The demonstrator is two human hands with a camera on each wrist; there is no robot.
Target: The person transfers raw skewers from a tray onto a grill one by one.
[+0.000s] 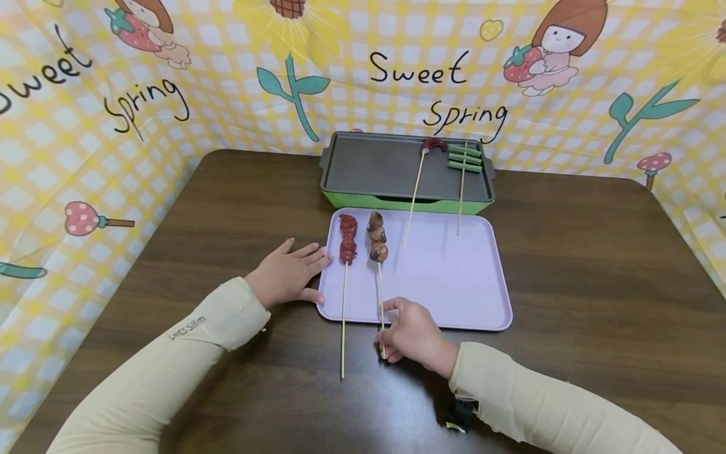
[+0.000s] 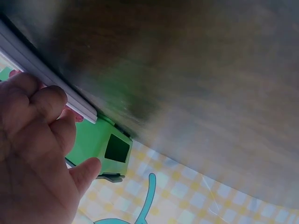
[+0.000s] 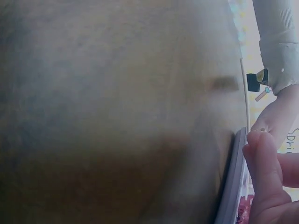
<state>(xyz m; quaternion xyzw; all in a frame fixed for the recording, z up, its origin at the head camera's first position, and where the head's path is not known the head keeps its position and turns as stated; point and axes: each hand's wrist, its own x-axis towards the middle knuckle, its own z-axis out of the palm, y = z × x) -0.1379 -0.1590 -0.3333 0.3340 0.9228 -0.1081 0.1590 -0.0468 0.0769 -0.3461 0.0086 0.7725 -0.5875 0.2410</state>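
Observation:
In the head view my right hand (image 1: 416, 334) pinches the lower end of a wooden skewer with brown, mottled chunks (image 1: 377, 236). The chunks lie over the left half of a lilac tray (image 1: 442, 290), and the stick crosses its front rim. My left hand (image 1: 289, 274) has its fingers spread, fingertips at the tray's left rim. Between the hands, a skewer of dark red meat-like pieces (image 1: 348, 239) lies on the tray, its stick reaching past the front edge. In the right wrist view, the stick's tip shows between thumb and fingers (image 3: 266, 158).
Behind the tray stands a green grill (image 1: 408, 203) with a dark grey plate (image 1: 374, 164). On the plate's right lie a skewer with a curved dark red piece (image 1: 434, 144) and one with green strips (image 1: 465, 157), their sticks reaching over the tray. A patterned cloth (image 1: 227, 75) hangs behind.

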